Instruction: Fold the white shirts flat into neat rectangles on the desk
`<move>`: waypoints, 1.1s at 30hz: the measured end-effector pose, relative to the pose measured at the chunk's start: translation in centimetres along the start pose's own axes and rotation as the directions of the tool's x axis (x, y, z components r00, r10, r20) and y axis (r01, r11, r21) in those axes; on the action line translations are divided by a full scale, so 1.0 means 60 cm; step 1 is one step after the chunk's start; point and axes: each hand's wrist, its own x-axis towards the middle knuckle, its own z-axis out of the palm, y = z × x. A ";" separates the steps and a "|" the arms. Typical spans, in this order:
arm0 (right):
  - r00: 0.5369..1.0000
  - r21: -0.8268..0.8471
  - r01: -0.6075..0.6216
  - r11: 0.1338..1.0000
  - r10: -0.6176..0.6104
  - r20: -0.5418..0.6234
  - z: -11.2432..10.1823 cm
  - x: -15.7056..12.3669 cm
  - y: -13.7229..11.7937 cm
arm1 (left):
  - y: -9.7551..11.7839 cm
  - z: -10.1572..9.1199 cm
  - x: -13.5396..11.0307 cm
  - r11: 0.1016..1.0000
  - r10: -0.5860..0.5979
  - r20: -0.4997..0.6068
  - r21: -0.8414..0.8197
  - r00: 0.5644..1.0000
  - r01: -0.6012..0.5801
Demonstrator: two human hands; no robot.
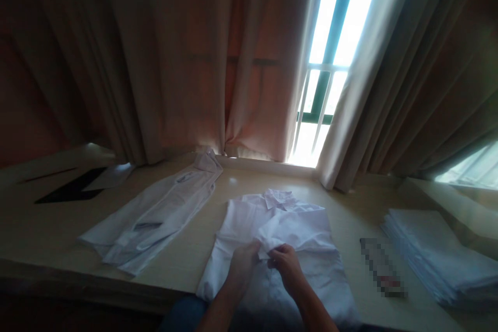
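A white collared shirt lies spread on the pale table right in front of me, collar toward the window. My left hand and my right hand meet over its middle. Both hands pinch a folded flap of the shirt's fabric, fingers closed on the cloth. A second white shirt lies flat and slanted to the left, untouched.
A stack of folded white cloths sits at the right end of the table. A small blurred flat item lies between it and the shirt. Dark flat sheets rest at the far left. Heavy curtains and a bright window stand behind.
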 end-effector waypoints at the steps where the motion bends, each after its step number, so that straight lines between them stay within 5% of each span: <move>1: 1.000 -0.011 0.003 1.000 -0.003 -0.007 0.000 -0.001 -0.002 | 0.001 -0.001 0.000 1.000 0.007 -0.008 0.026 1.000 -0.007; 9: 0.992 -0.335 0.066 0.940 -0.098 -0.079 0.000 0.010 -0.006 | 0.007 -0.001 -0.003 0.987 0.071 -0.105 0.153 0.992 -0.055; 19: 0.910 -0.329 0.056 0.943 -0.184 -0.371 -0.008 0.025 0.024 | 0.009 0.016 -0.004 0.992 0.101 -0.156 0.090 0.983 -0.088; 27: 0.835 -0.064 -0.099 0.993 0.048 -0.548 0.012 0.031 0.042 | -0.039 0.023 0.011 0.996 0.086 -0.299 0.027 0.950 -0.081; 33: 0.895 0.101 -0.228 0.968 0.249 -0.370 0.004 0.015 0.038 | -0.050 0.017 0.023 0.992 0.032 -0.273 -0.109 0.961 -0.064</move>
